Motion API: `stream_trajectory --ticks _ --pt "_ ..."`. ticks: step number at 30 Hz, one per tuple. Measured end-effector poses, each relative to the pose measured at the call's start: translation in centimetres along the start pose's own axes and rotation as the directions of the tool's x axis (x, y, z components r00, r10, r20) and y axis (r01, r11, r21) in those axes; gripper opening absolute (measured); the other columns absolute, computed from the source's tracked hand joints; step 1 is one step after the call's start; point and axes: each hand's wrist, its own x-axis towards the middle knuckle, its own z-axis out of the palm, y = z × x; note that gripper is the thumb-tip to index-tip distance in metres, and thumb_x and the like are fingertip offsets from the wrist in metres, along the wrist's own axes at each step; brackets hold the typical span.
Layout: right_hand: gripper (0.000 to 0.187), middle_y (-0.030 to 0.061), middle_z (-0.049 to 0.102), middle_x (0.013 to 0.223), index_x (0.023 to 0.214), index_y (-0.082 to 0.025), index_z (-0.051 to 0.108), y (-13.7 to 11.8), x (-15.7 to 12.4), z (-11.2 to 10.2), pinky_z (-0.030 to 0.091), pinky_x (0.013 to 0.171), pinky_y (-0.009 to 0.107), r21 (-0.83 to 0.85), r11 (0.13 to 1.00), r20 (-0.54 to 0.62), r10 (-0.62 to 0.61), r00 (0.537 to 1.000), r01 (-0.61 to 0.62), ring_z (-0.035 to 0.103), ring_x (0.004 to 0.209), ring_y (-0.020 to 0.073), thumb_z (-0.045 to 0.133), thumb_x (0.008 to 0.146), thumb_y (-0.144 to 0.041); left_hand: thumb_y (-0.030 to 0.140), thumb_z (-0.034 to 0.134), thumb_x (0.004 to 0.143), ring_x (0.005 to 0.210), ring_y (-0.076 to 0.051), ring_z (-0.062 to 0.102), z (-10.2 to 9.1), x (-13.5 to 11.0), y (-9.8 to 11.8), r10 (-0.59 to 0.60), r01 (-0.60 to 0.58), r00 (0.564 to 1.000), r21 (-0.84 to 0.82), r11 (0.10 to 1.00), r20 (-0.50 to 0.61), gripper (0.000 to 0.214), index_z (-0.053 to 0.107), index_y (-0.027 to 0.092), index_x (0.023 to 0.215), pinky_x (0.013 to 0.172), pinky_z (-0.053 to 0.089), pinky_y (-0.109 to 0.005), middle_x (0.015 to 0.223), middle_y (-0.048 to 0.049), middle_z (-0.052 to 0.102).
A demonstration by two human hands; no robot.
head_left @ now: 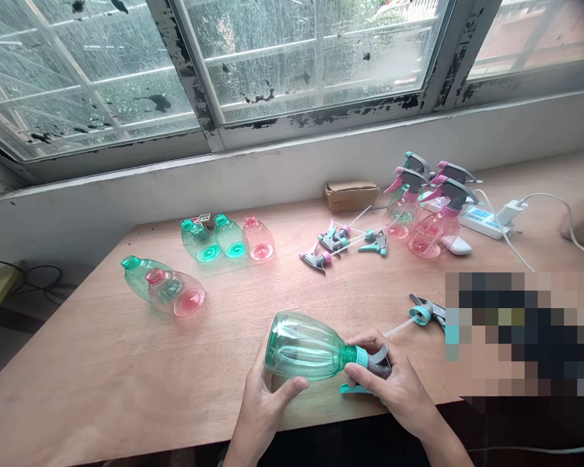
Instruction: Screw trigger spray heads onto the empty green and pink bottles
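Note:
A clear green spray bottle lies on its side in the air just above the table's front edge. My left hand is wrapped round its base end, thumb along the lower side. At the neck, my right hand pinches the turquoise collar of the grey and turquoise spray head between thumb and fingers. The head sits on the bottle's mouth; I cannot tell how tightly. Beyond my right hand, another turquoise and grey spray head with a clear tube lies on the wood.
Open green bottles and pink bottles are at the left and back. Loose spray heads lie mid-table. Bottles with heads, a power strip and a cardboard box are farther back. A pixelated patch covers the right side.

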Motion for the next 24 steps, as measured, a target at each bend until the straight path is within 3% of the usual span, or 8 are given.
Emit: stream_trajectory --ticks 3,7,12,16,19,24 --pt "0.031 -0.0037 0.070 0.071 0.104 -0.022 0.071 -0.2 0.2 0.0 0.061 0.065 0.028 0.048 0.999 -0.010 0.004 1.000 -0.003 0.068 0.066 0.0169 0.087 0.088 -0.043 0.043 0.092 0.076 0.145 -0.040 0.052 -0.3 0.0 -0.6 -0.013 0.010 0.997 0.041 0.999 0.079 0.094 0.047 0.030 0.158 0.122 0.040 -0.052 0.156 -0.0102 0.060" --pt "0.032 -0.0030 0.071 0.073 0.104 -0.022 0.071 -0.2 0.2 0.0 0.062 0.065 0.028 0.068 0.998 -0.009 -0.001 1.000 0.001 0.068 0.066 0.0168 0.088 0.087 -0.042 0.045 0.076 0.091 0.158 -0.038 0.034 -0.6 0.0 -1.6 0.028 -0.036 0.998 0.145 0.989 0.055 0.085 0.034 0.034 0.164 0.129 0.029 -0.054 0.171 -0.0080 0.039" --pt "0.029 -0.0032 0.068 0.075 0.102 -0.023 0.071 0.0 0.1 0.1 0.062 0.064 0.028 0.027 1.000 0.014 0.002 1.000 -0.002 0.067 0.069 0.0169 0.088 0.087 -0.040 0.048 0.075 0.090 0.158 -0.039 0.033 -0.3 -0.5 -1.8 0.034 -0.029 0.999 0.135 0.990 -0.035 0.091 0.027 0.033 0.166 0.128 0.032 -0.053 0.168 -0.0097 0.044" --pt "0.028 -0.0035 0.068 0.076 0.103 -0.023 0.070 0.1 0.0 0.1 0.062 0.065 0.028 0.017 1.000 0.013 0.001 1.000 -0.002 0.067 0.069 0.0166 0.087 0.088 -0.040 0.054 0.083 0.081 0.153 -0.042 0.040 0.0 -0.7 -1.2 0.067 -0.062 0.997 0.119 0.991 -0.035 0.098 0.036 0.029 0.163 0.127 0.032 -0.055 0.160 -0.0128 0.053" --pt "0.030 -0.0026 0.067 0.081 0.102 -0.023 0.072 0.1 0.0 0.1 0.063 0.064 0.028 0.002 1.000 0.019 0.007 1.000 -0.008 0.064 0.072 0.0171 0.089 0.086 -0.042 0.059 0.083 0.079 0.149 -0.043 0.047 0.3 -0.3 -0.6 0.060 -0.059 0.998 0.054 0.997 -0.025 0.090 0.048 0.026 0.155 0.123 0.039 -0.052 0.156 -0.0130 0.057" --pt "0.031 -0.0034 0.067 0.074 0.102 -0.023 0.070 -0.2 0.0 0.2 0.064 0.064 0.030 0.060 0.998 0.014 0.028 1.000 -0.029 0.065 0.069 0.0177 0.089 0.085 -0.042 0.045 0.093 0.072 0.144 -0.042 0.053 0.3 0.1 -0.7 0.054 -0.051 0.996 0.037 0.998 -0.070 0.084 0.058 0.027 0.147 0.121 0.041 -0.050 0.154 -0.0104 0.060"
